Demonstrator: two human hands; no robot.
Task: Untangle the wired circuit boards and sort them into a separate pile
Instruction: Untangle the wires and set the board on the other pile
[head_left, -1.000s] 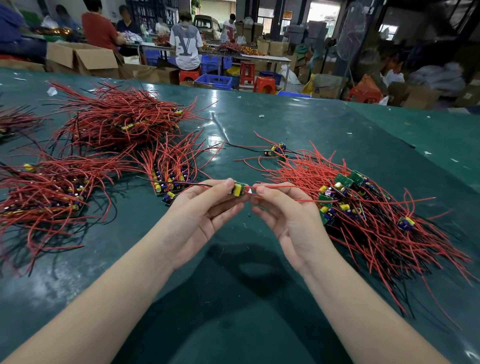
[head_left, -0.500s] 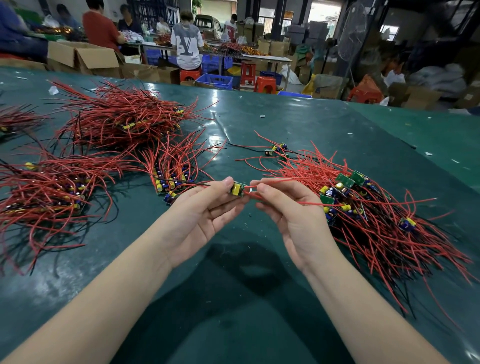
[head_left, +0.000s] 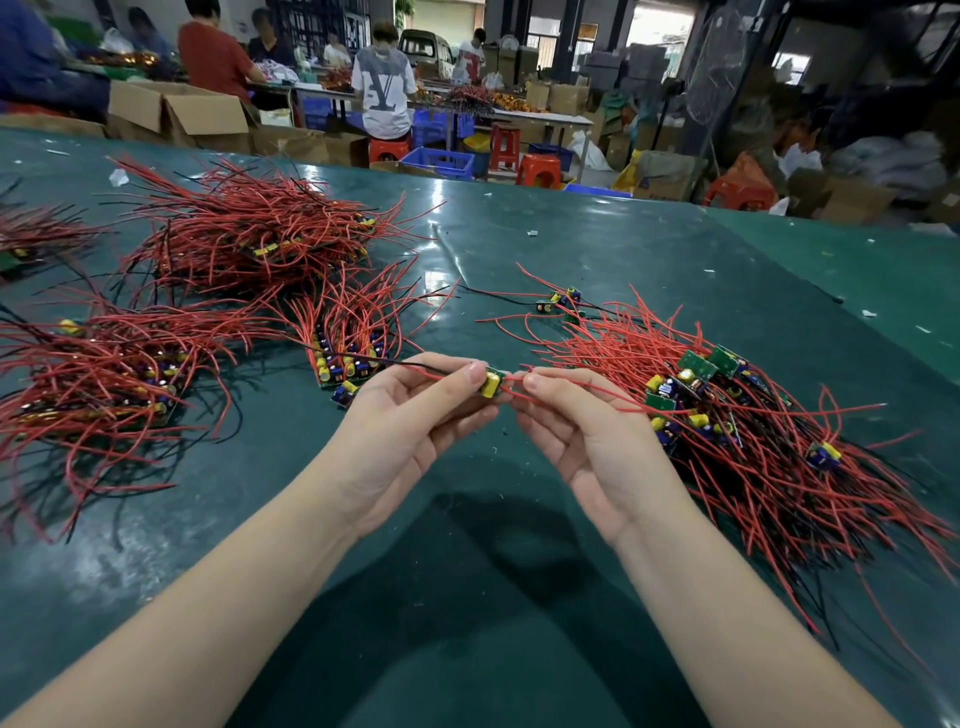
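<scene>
With the left hand (head_left: 415, 415) pinching the circuit board (head_left: 491, 383) above the surface (head_left: 519, 597) and the right hand (head_left: 582, 431) pinching its red wire (head_left: 597, 396), which runs into the tangled pile (head_left: 753, 426), a sharp pull could likely strain the wire's joint or drag neighbouring boards.

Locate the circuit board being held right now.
In the head view the circuit board sits mid-frame above the green table, pinched by the left hand, with the right hand gripping its red wires.
</scene>
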